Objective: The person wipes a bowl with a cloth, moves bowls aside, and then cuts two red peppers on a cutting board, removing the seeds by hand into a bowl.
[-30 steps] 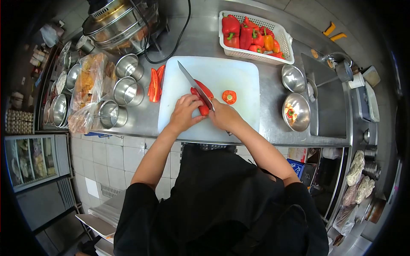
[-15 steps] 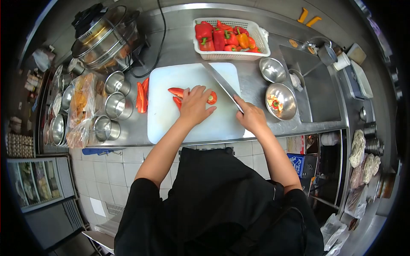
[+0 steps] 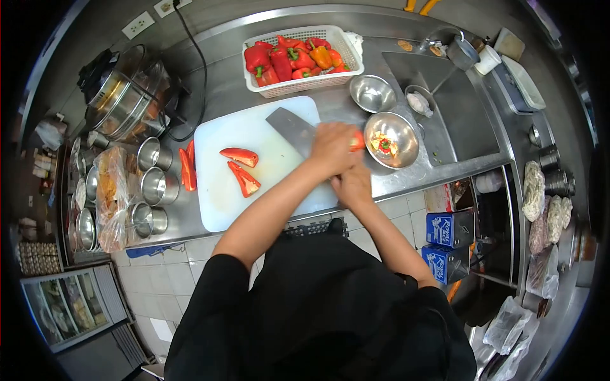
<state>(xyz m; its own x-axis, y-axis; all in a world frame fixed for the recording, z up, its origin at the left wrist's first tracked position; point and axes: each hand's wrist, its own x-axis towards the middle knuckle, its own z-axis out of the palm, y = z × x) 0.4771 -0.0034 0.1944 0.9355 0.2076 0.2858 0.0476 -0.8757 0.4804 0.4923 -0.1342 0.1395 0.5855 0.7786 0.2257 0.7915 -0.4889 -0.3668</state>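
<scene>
My left hand [image 3: 333, 149] is closed on a red bell pepper piece [image 3: 358, 141], close to the steel bowl [image 3: 408, 135] that holds pepper scraps. Motion blurs the hand slightly. Just below it, my right hand [image 3: 354, 185] is wrapped round the handle of a broad-bladed kitchen knife [image 3: 289, 129]; the handle itself is hidden. The blade lies over the white cutting board [image 3: 216, 143], pointing up and left. Two cut pieces rest on the board: an upper red pepper piece [image 3: 240, 156] and a lower red pepper piece [image 3: 243, 180].
Behind the board stands a white basket [image 3: 273, 91] of whole peppers. More red pepper strips [image 3: 187, 166] lie left of the board, near steel pots [image 3: 159, 186]. An empty steel bowl [image 3: 373, 93] and a sink [image 3: 454, 120] are at right.
My left hand has left the board and moved right, taking up the red pepper piece. The knife now shows its flat side. My view has shifted, so the counter appears turned.
</scene>
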